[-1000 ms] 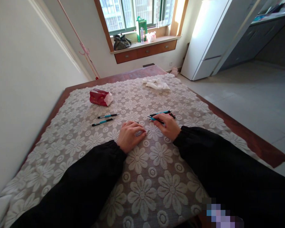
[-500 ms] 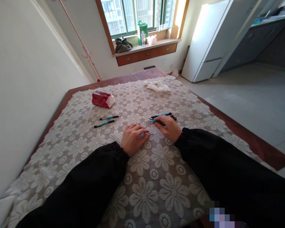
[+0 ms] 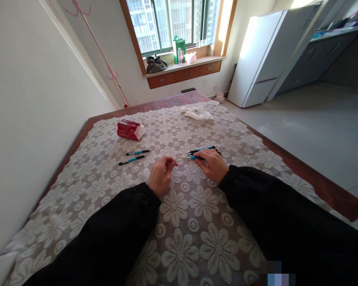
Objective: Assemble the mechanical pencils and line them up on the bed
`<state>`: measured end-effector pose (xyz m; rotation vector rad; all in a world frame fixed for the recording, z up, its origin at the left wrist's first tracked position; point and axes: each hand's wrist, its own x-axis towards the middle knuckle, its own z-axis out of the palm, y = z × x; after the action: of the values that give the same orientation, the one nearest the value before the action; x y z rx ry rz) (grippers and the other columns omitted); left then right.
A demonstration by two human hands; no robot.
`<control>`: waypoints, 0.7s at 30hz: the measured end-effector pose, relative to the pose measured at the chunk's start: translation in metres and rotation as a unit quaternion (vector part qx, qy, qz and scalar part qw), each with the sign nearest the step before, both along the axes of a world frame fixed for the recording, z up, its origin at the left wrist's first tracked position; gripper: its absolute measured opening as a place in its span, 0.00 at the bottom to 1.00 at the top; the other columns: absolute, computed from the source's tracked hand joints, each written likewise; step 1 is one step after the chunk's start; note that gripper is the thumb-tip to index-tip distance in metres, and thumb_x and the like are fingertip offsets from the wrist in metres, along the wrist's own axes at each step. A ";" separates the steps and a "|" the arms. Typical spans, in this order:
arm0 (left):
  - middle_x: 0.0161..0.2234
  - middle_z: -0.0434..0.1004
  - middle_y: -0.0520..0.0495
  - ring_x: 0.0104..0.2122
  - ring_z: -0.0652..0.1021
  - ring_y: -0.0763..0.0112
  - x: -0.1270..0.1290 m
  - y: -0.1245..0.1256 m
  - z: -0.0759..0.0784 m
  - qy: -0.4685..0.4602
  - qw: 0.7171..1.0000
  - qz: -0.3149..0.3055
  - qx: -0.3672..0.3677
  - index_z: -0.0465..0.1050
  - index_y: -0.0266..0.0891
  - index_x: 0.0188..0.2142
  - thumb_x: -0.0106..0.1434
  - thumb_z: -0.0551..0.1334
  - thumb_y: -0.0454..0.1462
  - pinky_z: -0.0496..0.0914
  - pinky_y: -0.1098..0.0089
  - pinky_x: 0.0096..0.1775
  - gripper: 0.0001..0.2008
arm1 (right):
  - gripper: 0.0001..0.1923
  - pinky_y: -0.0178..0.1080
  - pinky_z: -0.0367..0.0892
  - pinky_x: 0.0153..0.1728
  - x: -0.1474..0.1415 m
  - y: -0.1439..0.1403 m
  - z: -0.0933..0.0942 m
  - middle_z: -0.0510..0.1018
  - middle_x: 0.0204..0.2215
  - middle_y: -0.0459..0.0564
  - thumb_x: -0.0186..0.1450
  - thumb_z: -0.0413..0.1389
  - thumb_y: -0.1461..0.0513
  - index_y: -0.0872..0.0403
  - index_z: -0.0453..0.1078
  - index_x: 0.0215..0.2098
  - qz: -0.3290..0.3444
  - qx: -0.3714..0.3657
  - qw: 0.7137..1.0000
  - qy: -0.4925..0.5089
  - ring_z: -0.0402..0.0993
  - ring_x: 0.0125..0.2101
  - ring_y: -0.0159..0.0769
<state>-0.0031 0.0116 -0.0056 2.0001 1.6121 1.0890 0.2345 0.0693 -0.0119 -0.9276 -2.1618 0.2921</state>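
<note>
Right hand [image 3: 214, 166] grips pencil [image 3: 193, 157] (tip pointing left, lengthwise sideways).

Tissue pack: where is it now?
The red tissue pack lies far left on the lace cloth, beyond the two loose pens, left of the white rag.

The room is lit brightly by daylight from the green-framed window [image 3: 173, 24]; glare is cast on the white refrigerator [image 3: 265, 55] beside it. Edges are bent by wide-angle distortion.
</note>
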 end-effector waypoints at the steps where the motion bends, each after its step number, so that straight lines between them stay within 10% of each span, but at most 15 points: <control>1: 0.37 0.83 0.50 0.37 0.79 0.65 -0.002 0.001 -0.001 -0.016 1.000 0.011 -0.004 0.69 0.43 0.42 0.74 0.57 0.38 0.71 0.63 0.42 0.04 | 0.07 0.46 0.65 0.47 0.000 0.000 0.000 0.85 0.38 0.52 0.70 0.56 0.61 0.51 0.77 0.42 -0.001 0.002 1.000 -0.005 0.78 0.42 0.44; 21: 0.35 0.80 0.51 0.35 0.79 0.66 -0.005 -0.002 0.001 0.016 0.999 0.031 0.019 0.67 0.43 0.40 0.74 0.55 0.39 0.69 0.65 0.39 0.06 | 0.06 0.46 0.64 0.45 0.001 -0.004 0.004 0.84 0.36 0.51 0.69 0.56 0.62 0.50 0.77 0.38 0.013 0.016 0.999 -0.040 0.78 0.41 0.43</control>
<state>-0.0076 0.0096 -0.0047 2.0134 1.6933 1.1229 0.2350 0.0657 -0.0077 -0.9079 -2.2478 0.2362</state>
